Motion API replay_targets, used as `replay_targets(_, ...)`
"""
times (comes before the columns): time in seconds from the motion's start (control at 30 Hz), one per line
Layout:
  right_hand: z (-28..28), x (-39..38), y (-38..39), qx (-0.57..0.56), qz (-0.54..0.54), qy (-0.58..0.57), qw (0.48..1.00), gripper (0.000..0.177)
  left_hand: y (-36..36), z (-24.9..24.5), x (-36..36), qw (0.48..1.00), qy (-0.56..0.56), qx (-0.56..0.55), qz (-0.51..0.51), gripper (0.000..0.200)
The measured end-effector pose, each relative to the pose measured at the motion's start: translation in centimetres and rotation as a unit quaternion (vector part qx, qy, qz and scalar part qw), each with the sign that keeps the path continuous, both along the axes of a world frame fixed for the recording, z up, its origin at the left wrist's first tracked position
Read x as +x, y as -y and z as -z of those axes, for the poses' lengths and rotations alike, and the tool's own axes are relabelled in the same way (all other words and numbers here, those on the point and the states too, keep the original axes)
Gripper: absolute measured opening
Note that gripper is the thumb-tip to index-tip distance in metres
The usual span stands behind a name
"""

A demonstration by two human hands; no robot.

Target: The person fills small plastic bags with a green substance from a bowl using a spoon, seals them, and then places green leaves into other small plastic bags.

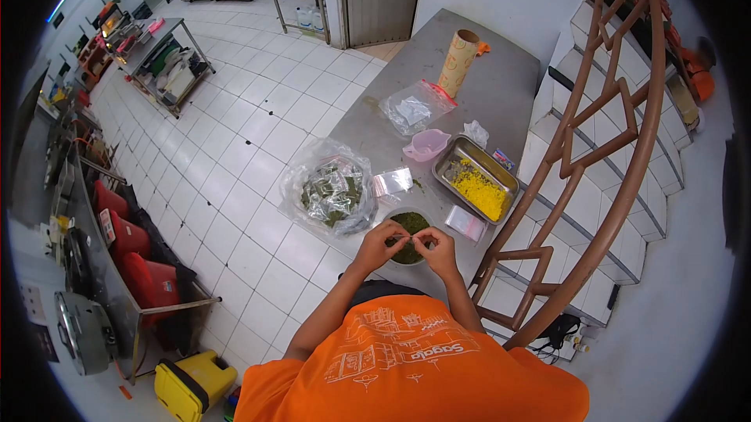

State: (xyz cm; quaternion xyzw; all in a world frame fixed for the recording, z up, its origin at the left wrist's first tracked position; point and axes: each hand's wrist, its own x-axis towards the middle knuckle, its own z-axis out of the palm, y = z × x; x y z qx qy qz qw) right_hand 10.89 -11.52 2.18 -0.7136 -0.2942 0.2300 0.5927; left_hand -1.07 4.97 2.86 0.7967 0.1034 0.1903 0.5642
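Grey metal bench (pixel 501 62) space rises from lower centre toward the top of the frame, and at its near edge the left hand (pixel 382 244) and right hand (pixel 435 247) meet above a bowl (pixel 407 264) of chopped greens, fingers drawn together at the tips, though I cannot tell what they grasp. Just beyond lie clear packets (pixel 393 182), with a plastic bag (pixel 332 191) of greens to the left and a metal tray (pixel 479 156) of yellow shreds to the right. Farther up come a pink cup (pixel 427 145), then a patterned roll (pixel 458 64).

The left hand (pixel 381 242) and right hand (pixel 437 247) partly hide the bowl (pixel 407 263).
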Motion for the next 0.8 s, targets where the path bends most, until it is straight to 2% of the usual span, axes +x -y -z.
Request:
replay_targets(0.3,0.3,0.0,0.1,-0.032,-0.030,0.045,0.998,0.010,-0.1,-0.7,0.2,0.991,0.000,0.129,0.040,0.018)
replay_targets(0.4,0.0,0.1,0.2,-0.044,-0.033,0.064,0.996,0.010,0.1,-0.9,0.2,0.992,-0.003,0.117,0.038,0.018)
replay_targets(0.6,0.3,-0.1,0.1,-0.001,0.029,0.013,0.999,0.009,-0.3,-1.1,0.2,0.996,0.020,0.080,0.016,0.019)
replay_targets(0.8,-0.6,0.1,0.2,-0.011,-0.018,0.062,0.998,0.009,-0.3,-1.2,0.0,0.996,-0.007,0.085,0.028,0.018)
